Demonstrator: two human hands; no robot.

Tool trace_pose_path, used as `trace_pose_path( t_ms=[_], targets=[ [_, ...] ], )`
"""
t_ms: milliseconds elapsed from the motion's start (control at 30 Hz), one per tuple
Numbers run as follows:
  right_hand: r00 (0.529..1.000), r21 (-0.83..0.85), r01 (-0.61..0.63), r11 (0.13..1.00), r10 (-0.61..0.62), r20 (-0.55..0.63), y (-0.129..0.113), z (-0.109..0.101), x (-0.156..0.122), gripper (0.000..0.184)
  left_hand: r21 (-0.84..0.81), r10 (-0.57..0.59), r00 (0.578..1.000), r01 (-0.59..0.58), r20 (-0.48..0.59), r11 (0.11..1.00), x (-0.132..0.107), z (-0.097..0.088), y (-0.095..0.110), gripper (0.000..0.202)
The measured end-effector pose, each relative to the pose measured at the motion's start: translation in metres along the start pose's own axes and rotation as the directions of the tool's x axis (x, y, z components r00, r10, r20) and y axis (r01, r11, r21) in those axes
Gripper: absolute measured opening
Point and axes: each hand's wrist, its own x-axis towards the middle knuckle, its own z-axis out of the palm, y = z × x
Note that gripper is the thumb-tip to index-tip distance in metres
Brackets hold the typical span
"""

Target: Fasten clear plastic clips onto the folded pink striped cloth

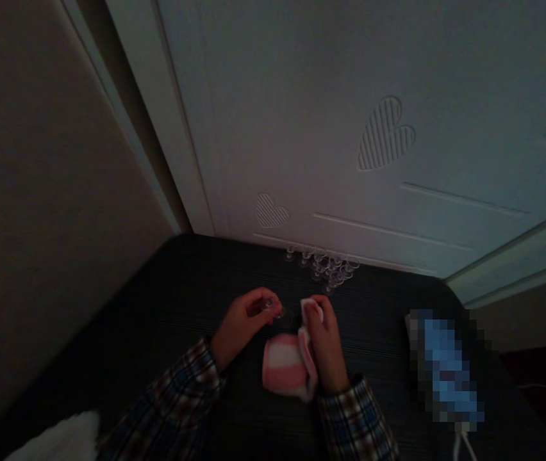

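Observation:
My left hand [243, 323] is closed on a small clear glass [273, 309], pinched at its fingertips just above the dark table [167, 320]. My right hand [323, 342] grips a pink-and-white striped cloth [286, 370], with one corner of it bunched at the fingertips close to the glass. The rest of the cloth hangs down to the table between my wrists. Both sleeves are plaid.
A cluster of several small clear glasses [325, 266] stands at the table's far edge against a white door [350, 128] with heart cut-outs. A blurred-out bright object [446, 368] lies at the right. Something white and fluffy [56, 438] sits at the lower left.

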Motion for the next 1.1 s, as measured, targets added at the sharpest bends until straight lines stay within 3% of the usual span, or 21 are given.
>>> trace_pose_path(
  t_ms=[167, 400, 533, 700, 867, 1100],
  targets=[
    [0.998, 0.020, 0.016, 1.000, -0.017, 0.053, 0.004, 0.003, -0.004, 0.028, -0.065, -0.002, 1.000, 0.000, -0.030, 0.998, 0.000, 0.003, -0.002, 0.014],
    [0.981, 0.068, 0.042, 0.997, -0.054, 0.184, 0.004, 0.010, -0.006, 0.039, -0.054, 0.032, 0.998, -0.030, 0.053, 0.998, 0.001, 0.008, -0.012, 0.014],
    [0.982, -0.001, 0.073, 0.997, -0.071, 0.175, -0.001, 0.007, -0.005, 0.037, 0.101, 0.053, 0.992, -0.065, 0.115, 0.993, -0.001, 0.009, -0.008, 0.012],
    [0.984, -0.209, 0.136, 0.968, -0.109, 0.138, -0.006, 0.003, -0.005, 0.034, 0.404, 0.120, 0.975, -0.188, 0.188, 0.895, -0.007, 0.014, 0.001, 0.005],
    [0.981, -0.327, 0.181, 0.927, -0.145, 0.131, -0.009, 0.001, -0.007, 0.033, 0.429, 0.085, 0.972, -0.173, 0.217, 0.887, -0.012, 0.018, 0.001, 0.017],
    [0.984, -0.331, 0.172, 0.928, -0.150, 0.092, -0.010, -0.002, -0.011, 0.028, 0.477, 0.138, 0.962, -0.238, 0.235, 0.846, -0.012, 0.019, 0.001, 0.010]
  ],
)
